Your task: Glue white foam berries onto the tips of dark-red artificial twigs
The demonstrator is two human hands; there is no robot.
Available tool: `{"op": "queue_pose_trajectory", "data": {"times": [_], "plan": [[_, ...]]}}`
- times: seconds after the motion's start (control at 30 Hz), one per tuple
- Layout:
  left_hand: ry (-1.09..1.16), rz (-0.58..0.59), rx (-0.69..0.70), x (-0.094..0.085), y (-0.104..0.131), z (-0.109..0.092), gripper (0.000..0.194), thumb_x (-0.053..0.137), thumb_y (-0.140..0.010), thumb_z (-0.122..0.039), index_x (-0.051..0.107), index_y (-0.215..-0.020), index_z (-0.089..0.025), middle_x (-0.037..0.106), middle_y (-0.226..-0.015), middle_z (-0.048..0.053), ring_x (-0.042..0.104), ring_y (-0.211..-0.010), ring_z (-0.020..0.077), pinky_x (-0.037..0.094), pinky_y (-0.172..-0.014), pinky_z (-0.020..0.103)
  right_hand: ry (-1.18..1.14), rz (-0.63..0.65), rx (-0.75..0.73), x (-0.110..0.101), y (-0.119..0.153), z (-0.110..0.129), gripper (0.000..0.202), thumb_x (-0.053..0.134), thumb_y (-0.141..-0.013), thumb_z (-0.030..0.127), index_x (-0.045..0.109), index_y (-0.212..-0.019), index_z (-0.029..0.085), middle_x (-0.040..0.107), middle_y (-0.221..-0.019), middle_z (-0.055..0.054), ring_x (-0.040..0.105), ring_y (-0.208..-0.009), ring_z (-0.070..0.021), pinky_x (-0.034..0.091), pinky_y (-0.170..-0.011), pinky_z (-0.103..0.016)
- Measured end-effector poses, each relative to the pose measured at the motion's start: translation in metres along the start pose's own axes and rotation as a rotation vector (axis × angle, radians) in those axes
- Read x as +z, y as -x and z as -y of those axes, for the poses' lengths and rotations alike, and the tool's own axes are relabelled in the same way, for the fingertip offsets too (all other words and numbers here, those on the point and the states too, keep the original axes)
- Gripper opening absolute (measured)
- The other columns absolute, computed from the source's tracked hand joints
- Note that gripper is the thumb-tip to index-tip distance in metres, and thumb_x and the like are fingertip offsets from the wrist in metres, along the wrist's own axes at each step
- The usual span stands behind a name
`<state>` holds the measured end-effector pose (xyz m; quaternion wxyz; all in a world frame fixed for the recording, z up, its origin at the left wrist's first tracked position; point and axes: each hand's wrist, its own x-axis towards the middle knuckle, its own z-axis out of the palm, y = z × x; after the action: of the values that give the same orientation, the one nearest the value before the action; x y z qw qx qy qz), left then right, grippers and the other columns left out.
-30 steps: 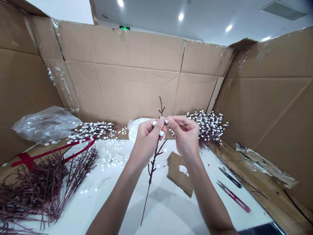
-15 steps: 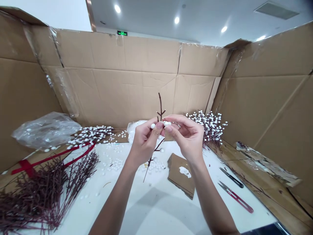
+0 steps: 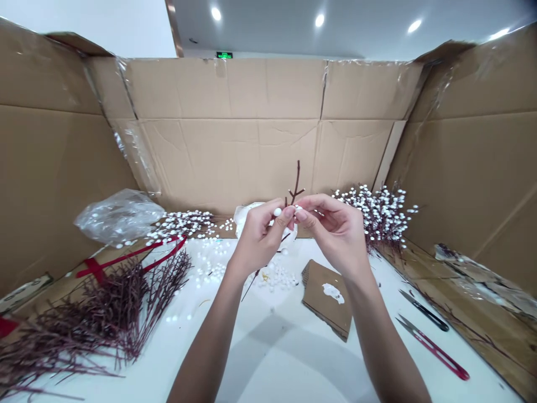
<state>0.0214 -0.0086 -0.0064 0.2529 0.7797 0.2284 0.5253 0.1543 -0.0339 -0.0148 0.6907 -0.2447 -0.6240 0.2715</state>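
A dark brown artificial twig (image 3: 297,178) with short side stubs stands upright, pinched between the thumb and fingers of my left hand (image 3: 257,238). One white berry (image 3: 277,212) shows beside my left thumb. My right hand (image 3: 342,238) is closed in a pinch, its fingertips on a small white berry (image 3: 298,208) against the twig. The twig's lower end slants down behind my left hand. My fingers hide where berry and twig meet.
Bare twigs (image 3: 126,296) lie heaped at left with red ribbon (image 3: 157,254). Loose white berries (image 3: 274,278) dot the white table. Berried branches (image 3: 380,215) stand at back right. Right of centre lie cardboard with white paste (image 3: 333,293) and two thread snips (image 3: 434,347). Cardboard walls surround the table.
The view has swung left, so everything sits further right in the picture. My right fingertips now cover more of the white berry at the twig. Both hands keep their pinch.
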Motion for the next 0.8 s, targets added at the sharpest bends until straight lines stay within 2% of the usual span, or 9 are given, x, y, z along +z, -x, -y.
{"op": "queue_pose_trajectory", "data": {"times": [0.2,0.4,0.63,0.8], "plan": [[-0.012,0.029,0.004,0.001,-0.001,0.002,0.037,0.046,-0.090,-0.036,0.048,-0.059,-0.016,0.040,-0.055,-0.004,0.036,-0.051,0.0075,0.025,-0.044,0.020,0.042,0.049,0.039,-0.004,0.000,0.000,0.004,0.062,-0.082,0.020,0.064,-0.080,0.017,0.064,-0.068,0.000,0.061,-0.065,-0.0110,0.050,-0.066,-0.025],[0.020,0.024,-0.012,0.004,-0.001,0.004,0.037,0.047,-0.089,-0.039,0.048,-0.060,-0.016,0.039,-0.055,-0.004,0.033,-0.047,0.0063,0.023,-0.042,0.020,0.057,-0.015,0.016,0.000,0.000,-0.002,0.006,0.061,-0.082,0.019,0.063,-0.077,0.017,0.061,-0.068,0.001,0.058,-0.063,-0.0091,0.048,-0.061,-0.023],[0.000,0.004,0.003,0.009,-0.002,0.007,0.037,0.044,-0.090,-0.038,0.048,-0.060,-0.016,0.046,-0.058,-0.002,0.041,-0.053,0.0080,0.028,-0.047,0.021,-0.026,-0.083,0.004,0.005,-0.001,-0.008,0.007,0.061,-0.082,0.020,0.062,-0.077,0.016,0.060,-0.062,0.002,0.057,-0.058,-0.0085,0.047,-0.057,-0.021],[0.006,-0.002,0.003,0.011,-0.002,0.007,0.037,0.044,-0.091,-0.036,0.047,-0.060,-0.016,0.046,-0.058,-0.002,0.041,-0.053,0.0081,0.028,-0.047,0.021,-0.056,-0.140,0.010,0.006,-0.002,-0.016,0.009,0.063,-0.081,0.024,0.063,-0.077,0.017,0.060,-0.063,0.002,0.056,-0.057,-0.0085,0.048,-0.056,-0.022]]}}
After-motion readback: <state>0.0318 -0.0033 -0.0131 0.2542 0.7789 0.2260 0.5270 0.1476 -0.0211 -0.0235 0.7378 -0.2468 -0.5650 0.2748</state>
